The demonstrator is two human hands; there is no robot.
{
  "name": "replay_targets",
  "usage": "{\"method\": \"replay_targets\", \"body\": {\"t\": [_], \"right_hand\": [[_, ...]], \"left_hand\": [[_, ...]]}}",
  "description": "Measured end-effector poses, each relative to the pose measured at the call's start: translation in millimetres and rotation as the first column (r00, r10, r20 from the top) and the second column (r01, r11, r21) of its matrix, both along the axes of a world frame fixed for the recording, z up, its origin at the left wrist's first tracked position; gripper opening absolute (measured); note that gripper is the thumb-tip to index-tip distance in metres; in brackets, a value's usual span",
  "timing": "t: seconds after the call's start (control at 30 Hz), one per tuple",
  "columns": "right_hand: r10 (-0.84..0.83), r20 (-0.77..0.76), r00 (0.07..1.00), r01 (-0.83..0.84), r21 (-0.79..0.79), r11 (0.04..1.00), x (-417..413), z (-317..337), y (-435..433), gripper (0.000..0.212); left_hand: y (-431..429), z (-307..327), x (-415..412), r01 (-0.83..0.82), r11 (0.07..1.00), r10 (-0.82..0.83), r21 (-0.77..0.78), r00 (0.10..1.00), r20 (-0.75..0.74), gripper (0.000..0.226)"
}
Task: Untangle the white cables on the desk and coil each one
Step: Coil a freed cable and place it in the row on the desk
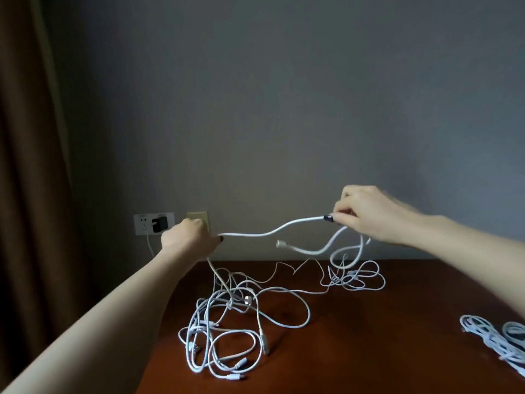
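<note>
Fingertips of the right hand [366,214] pinch a white cable [267,233] held above the desk [369,351]. The left hand [187,237] grips the same cable further along, curled round it. Below them the tangle [227,322] of white cables lies on the desk, with coiled cables [494,339] at its right edge.

The cable [270,231] you held was white, with a pale plug at its loose end. The tangle of cables [227,322] beneath it was white too, some strands faintly blue-grey, on a desk [369,351] of dark reddish brown. Your left hand [187,237] and right hand [366,214] both showed dark-painted nails. The wall [284,109] was plain grey, the curtain [25,137] brown, the socket plate [142,227] white, its charger [158,224] black, and the neighbouring plate [196,216] yellowish.
</note>
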State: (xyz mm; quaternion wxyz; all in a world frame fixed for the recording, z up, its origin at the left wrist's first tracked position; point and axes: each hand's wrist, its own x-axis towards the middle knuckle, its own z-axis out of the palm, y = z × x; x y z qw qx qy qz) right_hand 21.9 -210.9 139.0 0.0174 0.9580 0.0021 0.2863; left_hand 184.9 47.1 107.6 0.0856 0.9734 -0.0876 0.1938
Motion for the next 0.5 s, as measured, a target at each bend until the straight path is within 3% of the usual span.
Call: {"method": "replay_targets", "body": {"t": [0.07, 0.13, 0.2, 0.27, 0.33, 0.43, 0.5], "right_hand": [[-0.006, 0.007, 1.000, 0.006, 0.005, 1.000, 2, -7, 2, 0.031], [-0.013, 0.005, 1.000, 0.013, 0.003, 1.000, 1, -11, 6, 0.032], [-0.015, 0.002, 1.000, 0.015, -0.001, 1.000, 1, -16, 12, 0.032], [-0.008, 0.004, 1.000, 0.008, 0.004, 1.000, 0, -19, 16, 0.032], [-0.004, 0.003, 1.000, 0.004, 0.017, 1.000, -2, -19, 18, 0.033], [-0.004, 0.019, 1.000, 0.002, 0.063, 0.998, -7, -16, 15, 0.033], [-0.004, 0.035, 0.999, 0.001, 0.082, 0.997, -11, -13, 12, 0.032]], "left_hand": [[5, 5, -4, -0.028, 1.000, 0.028, 0.003, 1.000, 0.008, 0.049], [8, 10, -5, -0.002, 0.976, -0.019, -0.219, 0.995, -0.094, 0.048], [6, 16, -9, 0.050, 0.857, -0.141, -0.513, 0.980, -0.139, 0.045], [3, 23, -17, 0.127, 0.716, -0.225, -0.686, 0.973, -0.055, 0.032], [1, 31, -24, 0.246, 0.675, -0.241, -0.696, 0.965, 0.108, 0.018], [-3, 45, -39, 0.364, 0.766, -0.210, -0.530, 0.921, 0.330, 0.020], [-7, 53, -49, 0.433, 0.766, -0.243, -0.476, 0.879, 0.409, 0.025]]}}
